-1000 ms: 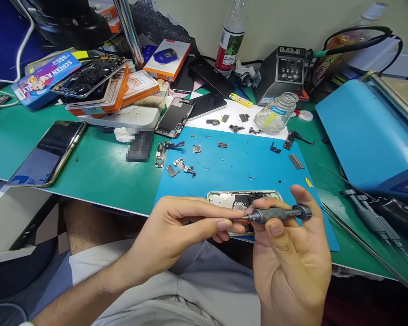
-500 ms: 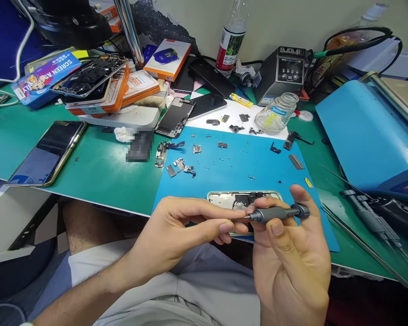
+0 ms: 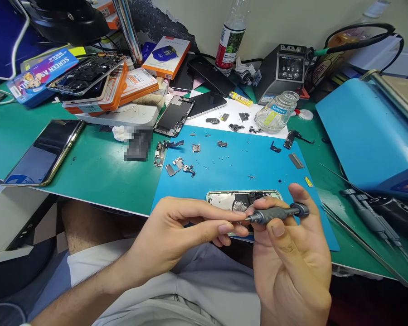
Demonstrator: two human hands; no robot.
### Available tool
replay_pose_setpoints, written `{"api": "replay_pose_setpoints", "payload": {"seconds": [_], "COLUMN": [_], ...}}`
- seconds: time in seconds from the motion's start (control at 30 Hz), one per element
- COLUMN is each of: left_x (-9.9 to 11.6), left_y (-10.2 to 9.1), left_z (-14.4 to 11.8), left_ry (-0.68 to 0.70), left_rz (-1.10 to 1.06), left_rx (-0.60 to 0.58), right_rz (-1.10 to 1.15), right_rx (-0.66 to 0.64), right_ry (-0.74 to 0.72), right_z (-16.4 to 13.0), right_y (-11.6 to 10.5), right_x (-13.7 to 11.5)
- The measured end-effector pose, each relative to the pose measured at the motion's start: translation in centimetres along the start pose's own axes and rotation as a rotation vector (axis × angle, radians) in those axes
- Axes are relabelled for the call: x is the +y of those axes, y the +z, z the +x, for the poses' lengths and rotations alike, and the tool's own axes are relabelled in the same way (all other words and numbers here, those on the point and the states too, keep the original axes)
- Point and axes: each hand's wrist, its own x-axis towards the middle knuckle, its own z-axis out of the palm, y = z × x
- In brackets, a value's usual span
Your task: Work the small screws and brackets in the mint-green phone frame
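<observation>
My right hand [image 3: 292,258] holds a dark grey precision screwdriver [image 3: 274,214] crosswise, with the thumb against its knurled handle and the cap end near the raised fingers. My left hand [image 3: 187,226] comes from the left, its thumb and forefinger closed on the thin bit at the screwdriver's tip. Whether anything tiny sits on the tip is hidden by those fingers. Beneath and behind both hands lies an opened phone housing [image 3: 221,198] with a pale green edge, partly covered by the fingers. It rests on a blue mat [image 3: 204,176].
Small phone parts [image 3: 180,166] and tiny screws are spread over the mat. A glass jar [image 3: 278,113] stands behind it. Long tweezers [image 3: 363,244] lie at the right, by a blue machine [image 3: 370,136]. At the left are a phone [image 3: 46,151] and stacked boxes [image 3: 98,104].
My hands stay almost in place. Slightly more of the thin bit shows between my left fingertips and the screwdriver handle. The view has shifted a little.
</observation>
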Motion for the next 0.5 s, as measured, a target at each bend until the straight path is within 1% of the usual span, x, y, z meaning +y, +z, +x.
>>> {"api": "replay_pose_setpoints", "payload": {"seconds": [0.37, 0.43, 0.5], "left_x": [0.27, 0.30, 0.26], "left_y": [-0.24, -0.19, -0.23], "left_z": [0.01, 0.04, -0.10], "left_ry": [0.010, 0.015, 0.035], "left_rz": [0.030, 0.046, 0.097], "left_rx": [-0.038, -0.058, -0.050], "right_rz": [0.012, 0.036, 0.066], "right_rx": [0.013, 0.010, 0.013], "right_ry": [0.058, 0.079, 0.113], "right_z": [0.01, 0.14, 0.46], "right_y": [0.04, -0.08, -0.23], "right_x": [-0.18, -0.43, -0.77]}}
